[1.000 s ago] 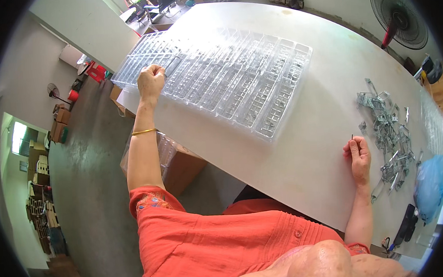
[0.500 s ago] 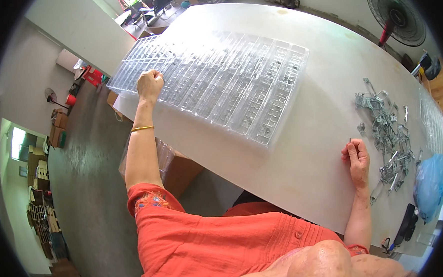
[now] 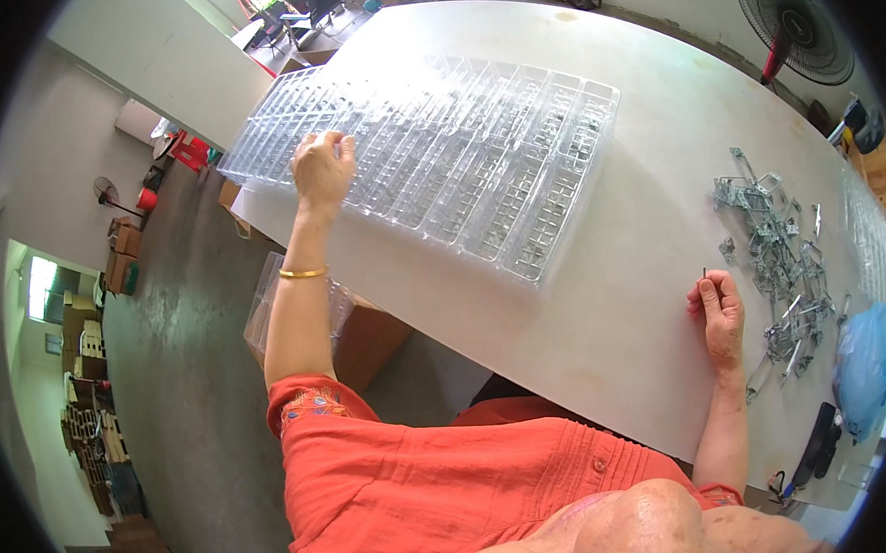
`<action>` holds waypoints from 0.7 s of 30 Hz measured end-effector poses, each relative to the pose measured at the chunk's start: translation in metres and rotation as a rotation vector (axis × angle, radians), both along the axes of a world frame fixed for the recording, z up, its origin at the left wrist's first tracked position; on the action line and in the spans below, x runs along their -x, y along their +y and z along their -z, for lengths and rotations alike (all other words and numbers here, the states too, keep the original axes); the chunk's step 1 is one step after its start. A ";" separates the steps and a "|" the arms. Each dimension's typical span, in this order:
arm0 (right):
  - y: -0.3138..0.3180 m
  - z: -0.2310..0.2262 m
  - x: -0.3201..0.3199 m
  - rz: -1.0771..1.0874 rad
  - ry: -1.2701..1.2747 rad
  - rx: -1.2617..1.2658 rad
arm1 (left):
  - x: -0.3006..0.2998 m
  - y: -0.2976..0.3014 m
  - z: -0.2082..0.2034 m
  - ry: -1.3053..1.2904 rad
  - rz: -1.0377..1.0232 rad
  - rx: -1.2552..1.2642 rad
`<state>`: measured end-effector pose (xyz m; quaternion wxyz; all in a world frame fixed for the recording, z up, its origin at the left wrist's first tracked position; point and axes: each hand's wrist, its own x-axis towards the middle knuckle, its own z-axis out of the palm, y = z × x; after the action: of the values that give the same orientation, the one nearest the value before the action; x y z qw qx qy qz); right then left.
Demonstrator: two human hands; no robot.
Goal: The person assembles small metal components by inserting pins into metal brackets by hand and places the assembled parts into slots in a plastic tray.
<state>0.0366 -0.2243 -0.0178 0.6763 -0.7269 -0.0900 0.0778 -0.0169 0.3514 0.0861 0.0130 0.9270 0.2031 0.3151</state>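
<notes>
Tray [image 3: 441, 242] on tabletop [image 3: 607, 348] stretches rightward from beneath the nearer left hand [image 3: 323, 171], long axis left-to-right | left hand half-curled, contents hidden, I can't tell its grip | right hand [image 3: 718, 307] pinches a thin dark piece [image 3: 704, 274].

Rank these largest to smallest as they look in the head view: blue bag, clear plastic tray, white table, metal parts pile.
1. White table
2. Clear plastic tray
3. Metal parts pile
4. Blue bag
</notes>
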 end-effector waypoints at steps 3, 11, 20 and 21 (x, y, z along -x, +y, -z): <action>0.001 0.001 0.000 0.004 0.020 -0.008 | 0.013 -0.076 -0.012 -0.199 0.310 0.054; -0.001 0.004 -0.001 -0.024 -0.001 -0.044 | 0.062 -0.217 -0.004 0.066 0.823 0.000; 0.001 0.004 -0.002 -0.045 -0.011 -0.059 | 0.053 -0.228 0.019 0.046 0.845 -0.037; 0.000 0.004 -0.002 -0.048 -0.015 -0.043 | 0.053 -0.230 0.020 0.031 0.835 -0.035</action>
<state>0.0384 -0.2241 -0.0216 0.6889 -0.7106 -0.1142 0.0864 -0.0697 0.1216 0.0663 0.1208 0.9345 -0.1952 0.2722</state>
